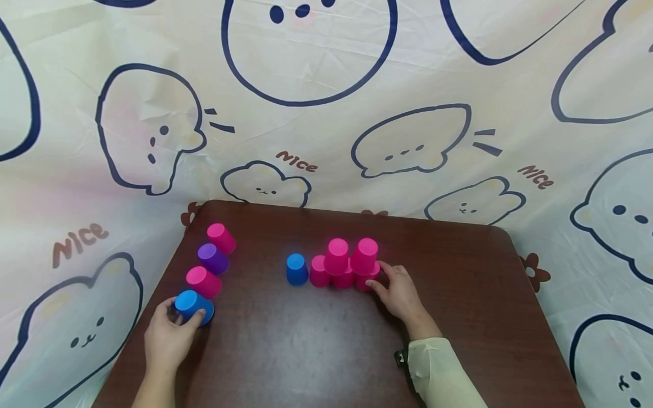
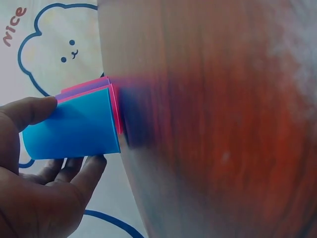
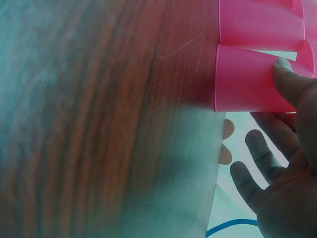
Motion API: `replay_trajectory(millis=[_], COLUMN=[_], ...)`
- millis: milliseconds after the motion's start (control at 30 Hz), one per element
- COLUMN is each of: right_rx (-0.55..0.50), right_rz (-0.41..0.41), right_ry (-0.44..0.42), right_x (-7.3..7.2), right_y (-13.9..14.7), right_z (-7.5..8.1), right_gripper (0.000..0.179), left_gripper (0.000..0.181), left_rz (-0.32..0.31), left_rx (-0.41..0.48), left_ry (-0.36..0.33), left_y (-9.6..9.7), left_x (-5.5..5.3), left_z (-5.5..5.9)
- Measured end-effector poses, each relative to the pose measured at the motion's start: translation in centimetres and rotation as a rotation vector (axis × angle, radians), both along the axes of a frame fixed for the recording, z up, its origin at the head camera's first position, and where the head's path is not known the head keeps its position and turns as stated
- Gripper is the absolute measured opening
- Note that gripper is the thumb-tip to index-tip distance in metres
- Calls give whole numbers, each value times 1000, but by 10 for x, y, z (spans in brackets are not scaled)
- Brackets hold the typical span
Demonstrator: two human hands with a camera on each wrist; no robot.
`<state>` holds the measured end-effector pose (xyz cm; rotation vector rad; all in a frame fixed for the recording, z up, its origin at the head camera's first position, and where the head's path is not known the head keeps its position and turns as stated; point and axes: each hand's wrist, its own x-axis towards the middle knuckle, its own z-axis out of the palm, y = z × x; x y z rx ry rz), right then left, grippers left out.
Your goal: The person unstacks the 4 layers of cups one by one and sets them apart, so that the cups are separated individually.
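Apparently stacking, the left hand (image 1: 167, 341) grips a lower-left blue cup (image 1: 191, 306), the right hand (image 1: 404, 294) a central pink cup (image 1: 361, 281); next needs gentle release.

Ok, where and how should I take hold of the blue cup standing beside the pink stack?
Probably by the upper wall of that blue cup, coming from the left, pinching its near and far sides: it stands closed end up, a pink cup crowds its right, and its left is open.
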<state>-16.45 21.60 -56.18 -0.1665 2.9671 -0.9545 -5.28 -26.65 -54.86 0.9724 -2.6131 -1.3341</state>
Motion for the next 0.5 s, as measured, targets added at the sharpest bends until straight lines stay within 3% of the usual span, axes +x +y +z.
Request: replay_trajectory(millis=[500], right_rx=[0], right_rz=[7], right_ry=[9], right_x=[0], right_y=[0], right_z=[1], right_gripper=[70], left_gripper=[90], left_rz=[-29], left_rx=[8], left_ry=[-19], left_y=[-2], left_x=[0], left_z=[-2])
